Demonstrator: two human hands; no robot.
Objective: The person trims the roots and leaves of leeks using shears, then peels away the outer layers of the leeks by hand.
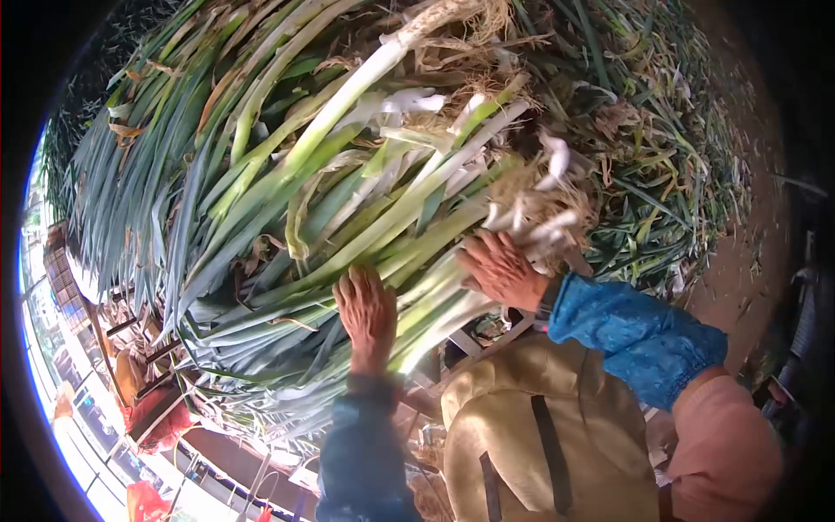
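Observation:
A large heap of long green onions lies before me, white root ends at the right, green leaves at the left. My left hand rests palm down on the green stalks, its fingers bent over them; whether it grips any is hidden. My right hand lies on the pale lower stalks near the roots, back of the hand up and fingers spread. Close to its fingertips are the tangled roots and white bulbs.
Loose green leaves and trimmings are piled at the right, beside bare brown ground. A red bag and wooden slats stand at the lower left. My knees in tan cloth are below the heap.

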